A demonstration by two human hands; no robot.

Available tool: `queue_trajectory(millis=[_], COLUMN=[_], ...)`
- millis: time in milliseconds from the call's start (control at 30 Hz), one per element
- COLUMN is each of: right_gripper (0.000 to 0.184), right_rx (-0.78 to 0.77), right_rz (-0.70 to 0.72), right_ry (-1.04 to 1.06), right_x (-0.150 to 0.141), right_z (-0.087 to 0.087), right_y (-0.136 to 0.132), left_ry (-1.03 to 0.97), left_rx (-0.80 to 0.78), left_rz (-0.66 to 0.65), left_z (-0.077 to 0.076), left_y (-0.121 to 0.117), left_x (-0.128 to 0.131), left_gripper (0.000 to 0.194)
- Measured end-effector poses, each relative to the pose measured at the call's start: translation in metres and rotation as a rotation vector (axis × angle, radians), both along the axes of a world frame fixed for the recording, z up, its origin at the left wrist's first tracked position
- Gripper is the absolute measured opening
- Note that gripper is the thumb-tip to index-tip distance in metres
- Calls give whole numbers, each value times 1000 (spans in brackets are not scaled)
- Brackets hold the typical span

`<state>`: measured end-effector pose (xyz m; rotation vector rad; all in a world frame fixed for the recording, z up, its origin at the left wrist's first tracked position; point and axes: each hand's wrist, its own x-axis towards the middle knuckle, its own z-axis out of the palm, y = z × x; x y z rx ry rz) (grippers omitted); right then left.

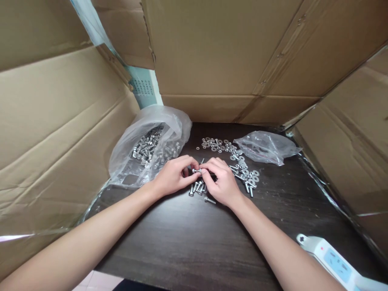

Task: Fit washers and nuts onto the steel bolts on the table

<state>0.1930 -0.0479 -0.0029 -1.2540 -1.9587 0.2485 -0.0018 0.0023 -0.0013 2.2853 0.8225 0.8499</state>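
A silver bolt (196,171) lies crosswise between my two hands, just above the table. My left hand (175,175) pinches it from the left with thumb and index finger. From the other side, the closed fingertips of my right hand (222,178) grip its right end. They cover that end, so I cannot make out whether a nut or washer is on it. Several bolts (197,188) lie close together just below the hands, and a single bolt (209,200) rests nearer to me.
An open clear plastic bag (127,155) full of metal fasteners (147,146) stands left. Loose washers (255,173), nuts and bolts spread behind and right of my hands, beside a flattened plastic bag (268,147). Cardboard walls (230,52) enclose the dark table (169,242); a power strip (330,258) lies front right.
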Motion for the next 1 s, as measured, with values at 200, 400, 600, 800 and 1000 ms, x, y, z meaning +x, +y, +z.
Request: queue_trajectory(millis=[200, 400, 600, 800, 1000], right_gripper=[18, 18, 20, 20, 18], right_rx=[-5, -14, -28, -50, -46], right_rz=[4, 7, 4, 15, 22], right_ry=[9, 6, -8, -20, -25], right_x=[0, 0, 0, 1, 1], right_z=[0, 1, 1, 2, 2], right_y=[0, 0, 0, -1, -1], left_ry=[3, 9, 7, -1, 1], left_rx=[11, 6, -8, 1, -5], left_rz=[-3, -6, 0, 19, 15], left_z=[0, 1, 2, 4, 3], left_y=[0, 0, 0, -1, -2], left_x=[0, 0, 0, 2, 1], left_gripper=[11, 11, 10, 12, 11])
